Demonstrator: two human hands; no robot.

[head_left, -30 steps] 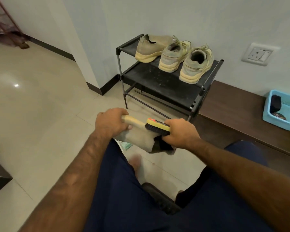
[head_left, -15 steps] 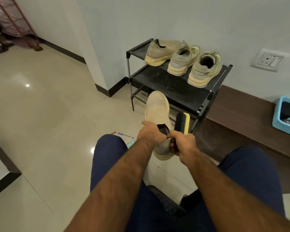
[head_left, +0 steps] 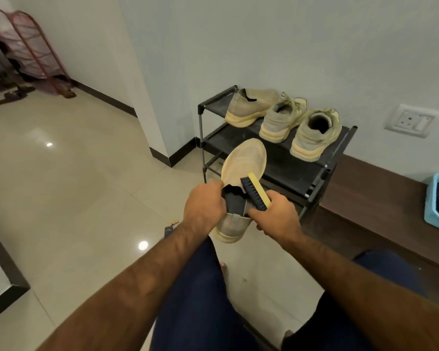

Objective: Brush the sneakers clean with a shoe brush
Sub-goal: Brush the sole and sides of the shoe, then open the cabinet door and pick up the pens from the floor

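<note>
Head view: three sneakers (head_left: 281,120) on rack (head_left: 314,171); fourth sneaker (head_left: 243,158) gripped by left hand (head_left: 204,209); one brush (head_left: 255,192) gripped by right hand (head_left: 276,216), beside rack edge. Open floor (head_left: 74,186) leftward.

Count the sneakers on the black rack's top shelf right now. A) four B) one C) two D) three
D: three sneakers sit side by side on the rack, while the left hand holds a fourth sneaker and the right hand the brush.
</note>
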